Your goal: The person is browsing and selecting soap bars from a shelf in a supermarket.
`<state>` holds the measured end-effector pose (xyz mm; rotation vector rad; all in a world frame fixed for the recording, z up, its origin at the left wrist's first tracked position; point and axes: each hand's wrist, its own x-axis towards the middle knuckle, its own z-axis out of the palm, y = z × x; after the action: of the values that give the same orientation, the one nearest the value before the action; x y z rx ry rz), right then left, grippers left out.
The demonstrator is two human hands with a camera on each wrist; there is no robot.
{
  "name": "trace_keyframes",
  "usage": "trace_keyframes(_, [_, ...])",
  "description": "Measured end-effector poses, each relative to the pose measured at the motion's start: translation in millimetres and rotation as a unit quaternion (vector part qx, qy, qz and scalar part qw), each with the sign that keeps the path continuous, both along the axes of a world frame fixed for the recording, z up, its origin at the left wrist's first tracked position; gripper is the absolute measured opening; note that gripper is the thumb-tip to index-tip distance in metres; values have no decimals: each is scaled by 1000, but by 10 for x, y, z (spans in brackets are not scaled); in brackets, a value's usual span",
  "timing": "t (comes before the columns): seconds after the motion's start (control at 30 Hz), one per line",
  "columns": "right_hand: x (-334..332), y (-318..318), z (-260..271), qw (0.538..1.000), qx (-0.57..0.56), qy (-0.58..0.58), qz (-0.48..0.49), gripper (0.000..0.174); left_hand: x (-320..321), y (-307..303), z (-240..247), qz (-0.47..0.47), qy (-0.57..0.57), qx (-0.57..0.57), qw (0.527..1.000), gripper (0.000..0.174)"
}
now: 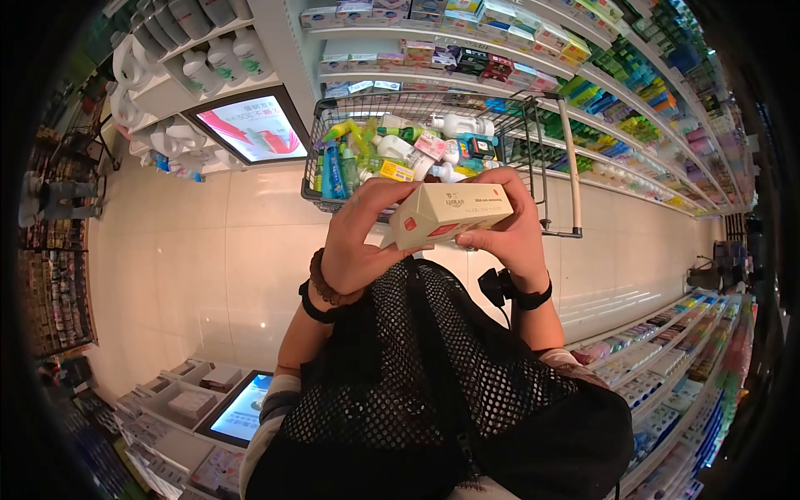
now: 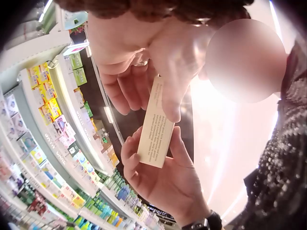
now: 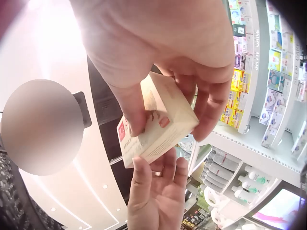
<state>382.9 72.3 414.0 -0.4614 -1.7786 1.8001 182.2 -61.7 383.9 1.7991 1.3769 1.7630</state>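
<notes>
A cream cardboard box [image 1: 454, 204] with small dark lettering and red marks is held in front of the body, over the near side of a shopping cart. My left hand [image 1: 354, 237] grips its left end, thumb underneath and fingers behind. At the right end, my right hand [image 1: 515, 229] pinches it with the thumb on the near face. A narrow side with lines of fine print on the box [image 2: 156, 127] shows in the left wrist view. In the right wrist view, both thumbs lie against the box [image 3: 160, 115], and the left hand [image 3: 156, 199] wears a ring.
The wire shopping cart [image 1: 575, 187] holds bottles and small packs, including a yellow box [image 1: 397, 171]. Shelves [image 1: 467, 37] of boxed goods run behind it. A lit screen [image 1: 252, 127] stands at left beside white bottles [image 1: 223, 60]. More shelves [image 1: 675, 367] line the right.
</notes>
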Motion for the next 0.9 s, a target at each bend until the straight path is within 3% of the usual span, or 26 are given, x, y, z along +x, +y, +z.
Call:
trace_keyframes(0.13, [23,0,-48,1000,-9,-4,1,65,61,0,122,-7,17,-7,1000,74])
trace_keyframes(0.2, [-42,-68,35,996,37,29,-79,72,167,0,206,-24,-141,-82,986,63])
trace_keyframes(0.27, [-91,-150,91,996,-8,29,-88,81,128,45,131,-42,-181,-142,972,62])
trace_keyframes(0.3, [-125,-174,88,993,47,42,-100,83,115,86,73,-53,-222,-200,953,61])
trace_keyframes(0.37, [-96,-184,82,982,157,7,-105,90,99,191,-133,-83,-171,-229,955,60])
trace_keyframes(0.53, [-80,-63,74,968,214,-27,-128,89,23,252,-148,-96,-113,-287,946,54])
trace_keyframes(0.63, [27,218,75,956,229,-95,-157,88,-7,302,-221,-49,-202,-246,947,51])
trace_keyframes(0.67, [113,572,-90,982,56,-74,-167,82,-44,352,-271,-21,-244,-244,938,50])
trace_keyframes(0.7, [311,1080,-546,969,37,-105,-221,74,-121,359,-388,1,-258,-247,934,47])
trace_keyframes(0.77, [473,1369,-832,953,55,-176,-239,62,-261,256,-606,15,-237,-281,930,46])
trace_keyframes(0.8, [689,1752,-1435,886,102,-365,-267,55,-289,320,-705,29,-214,-316,924,45])
trace_keyframes(0.83, [755,1839,-1591,902,73,-323,-279,54,-276,328,-715,18,-223,-312,923,45])
trace_keyframes(0.9, [998,2111,-2662,802,107,-529,-256,57,-296,311,-798,32,-203,-350,914,45])
